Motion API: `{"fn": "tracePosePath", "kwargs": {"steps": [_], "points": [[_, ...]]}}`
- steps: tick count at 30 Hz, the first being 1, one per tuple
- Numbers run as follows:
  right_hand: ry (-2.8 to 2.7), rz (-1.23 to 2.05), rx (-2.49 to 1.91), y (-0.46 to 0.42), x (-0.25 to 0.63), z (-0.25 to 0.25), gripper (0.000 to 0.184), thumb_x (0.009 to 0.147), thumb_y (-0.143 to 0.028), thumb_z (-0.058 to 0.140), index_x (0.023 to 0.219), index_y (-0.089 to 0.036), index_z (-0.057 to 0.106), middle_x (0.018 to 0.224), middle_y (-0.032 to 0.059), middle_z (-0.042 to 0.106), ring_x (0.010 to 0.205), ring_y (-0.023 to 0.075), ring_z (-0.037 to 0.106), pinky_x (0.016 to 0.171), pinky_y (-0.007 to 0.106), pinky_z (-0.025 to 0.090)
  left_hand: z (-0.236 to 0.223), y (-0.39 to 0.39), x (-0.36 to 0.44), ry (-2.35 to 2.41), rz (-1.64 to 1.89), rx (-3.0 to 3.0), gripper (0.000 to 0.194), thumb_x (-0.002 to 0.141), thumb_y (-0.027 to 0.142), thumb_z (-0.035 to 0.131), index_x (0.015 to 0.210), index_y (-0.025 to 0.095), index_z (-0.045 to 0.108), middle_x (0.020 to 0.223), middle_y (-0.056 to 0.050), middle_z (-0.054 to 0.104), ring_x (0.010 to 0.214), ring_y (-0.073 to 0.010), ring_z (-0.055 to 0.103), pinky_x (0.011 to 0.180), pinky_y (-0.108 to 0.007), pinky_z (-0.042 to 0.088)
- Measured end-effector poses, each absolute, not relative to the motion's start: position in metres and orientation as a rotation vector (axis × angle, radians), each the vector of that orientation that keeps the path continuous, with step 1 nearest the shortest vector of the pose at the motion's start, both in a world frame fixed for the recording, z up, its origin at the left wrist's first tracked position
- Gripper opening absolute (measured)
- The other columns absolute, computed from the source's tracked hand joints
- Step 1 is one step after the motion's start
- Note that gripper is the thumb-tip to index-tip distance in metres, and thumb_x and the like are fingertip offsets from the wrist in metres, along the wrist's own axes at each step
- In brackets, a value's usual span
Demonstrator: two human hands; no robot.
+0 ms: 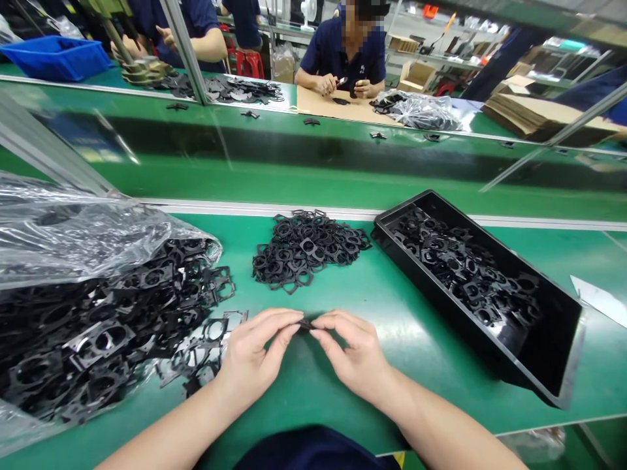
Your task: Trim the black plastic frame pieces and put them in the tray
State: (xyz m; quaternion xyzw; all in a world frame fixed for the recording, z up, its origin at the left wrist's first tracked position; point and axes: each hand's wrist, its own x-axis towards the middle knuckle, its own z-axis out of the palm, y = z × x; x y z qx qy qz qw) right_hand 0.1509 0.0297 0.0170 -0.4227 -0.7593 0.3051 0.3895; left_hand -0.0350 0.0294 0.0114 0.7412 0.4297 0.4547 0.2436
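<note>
My left hand (255, 349) and my right hand (355, 352) meet above the green bench mat (343, 365). Between their fingertips they pinch a small black part (305, 324), mostly hidden by the fingers. Its exact shape cannot be told. A loose pile of black gasket-like frames (306, 251) lies straight ahead of my hands. To my left, a clear plastic bag (83, 238) spills many more frames (108, 339) close to my left hand. A black plastic tray (470, 287) holding similar frames sits to the right of my right hand.
Beyond the metal edge of my bench (264, 207) runs a long green conveyor (313, 163) with a few black parts on it. Across it, a co-worker (343, 59) handles parts over cardboard, and another person (176, 32) sits at the far left. A white sheet (597, 299) lies at the right.
</note>
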Motion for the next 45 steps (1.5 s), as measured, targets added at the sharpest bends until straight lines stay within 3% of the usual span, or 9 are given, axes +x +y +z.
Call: {"fn": "tracePosePath", "kwargs": {"steps": [9, 13, 17, 23, 27, 41, 45], "points": [[-1.960, 0.643, -1.099, 0.029, 0.147, 0.017, 0.011, 0.086, -0.012, 0.051, 0.085, -0.018, 0.060, 0.070, 0.0034, 0.063, 0.064, 0.0152, 0.057, 0.061, 0.028, 0.048, 0.001, 0.025, -0.031, 1.242, 1.224, 1.973, 0.020, 0.082, 0.010, 0.059, 0.100, 0.019, 0.064, 0.096, -0.006, 0.072, 0.086, -0.0163, 0.068, 0.079, -0.026, 0.056], [-2.073, 0.542, -0.958, 0.031, 0.148, 0.014, 0.015, 0.087, -0.009, 0.048, 0.094, -0.017, 0.059, 0.080, 0.0071, 0.064, 0.072, 0.0170, 0.057, 0.066, 0.031, 0.051, 0.005, 0.028, -0.032, 1.214, 1.241, 2.205, 0.024, 0.080, 0.007, 0.061, 0.102, 0.017, 0.063, 0.109, -0.011, 0.067, 0.098, -0.0215, 0.063, 0.087, -0.035, 0.052], [-2.115, 0.508, -0.855, 0.030, 0.148, 0.013, 0.021, 0.086, -0.004, 0.048, 0.102, -0.015, 0.057, 0.086, 0.0094, 0.064, 0.078, 0.0182, 0.058, 0.071, 0.033, 0.052, 0.007, 0.026, -0.032, 1.090, 1.151, 2.303, 0.034, 0.081, 0.003, 0.056, 0.112, 0.017, 0.061, 0.095, -0.009, 0.069, 0.088, -0.0197, 0.061, 0.079, -0.033, 0.052], [-1.865, 0.696, -1.056, 0.029, 0.148, 0.020, 0.018, 0.083, -0.012, 0.059, 0.100, -0.018, 0.057, 0.084, 0.0057, 0.063, 0.076, 0.0174, 0.059, 0.069, 0.031, 0.051, 0.009, 0.027, -0.029, 1.201, 1.149, 1.435, 0.015, 0.085, 0.019, 0.058, 0.097, 0.021, 0.065, 0.085, -0.003, 0.067, 0.075, -0.0139, 0.063, 0.070, -0.025, 0.054], [-1.842, 0.777, -1.074, 0.029, 0.145, 0.022, 0.010, 0.083, -0.015, 0.059, 0.093, -0.017, 0.060, 0.080, 0.0055, 0.062, 0.072, 0.0168, 0.059, 0.066, 0.030, 0.050, 0.011, 0.026, -0.024, 1.092, 1.129, 1.038, 0.014, 0.083, 0.027, 0.062, 0.095, 0.020, 0.063, 0.079, -0.001, 0.063, 0.073, -0.0132, 0.061, 0.070, -0.026, 0.055], [-1.769, 0.749, -1.087, 0.025, 0.141, 0.019, 0.008, 0.083, -0.013, 0.055, 0.079, -0.018, 0.060, 0.067, 0.0015, 0.058, 0.062, 0.0134, 0.054, 0.058, 0.026, 0.045, 0.008, 0.020, -0.019, 1.036, 1.096, 1.143, 0.008, 0.086, 0.023, 0.057, 0.093, 0.020, 0.060, 0.083, -0.001, 0.061, 0.079, -0.0143, 0.061, 0.077, -0.029, 0.053], [-1.604, 1.087, -1.181, 0.028, 0.139, 0.019, 0.015, 0.084, -0.028, 0.058, 0.076, -0.016, 0.063, 0.068, 0.0026, 0.059, 0.062, 0.0137, 0.055, 0.059, 0.026, 0.047, 0.004, 0.021, -0.024, 1.106, 1.255, 1.451, 0.015, 0.086, 0.015, 0.055, 0.095, 0.022, 0.064, 0.091, -0.003, 0.061, 0.089, -0.0173, 0.062, 0.080, -0.033, 0.053]]}}
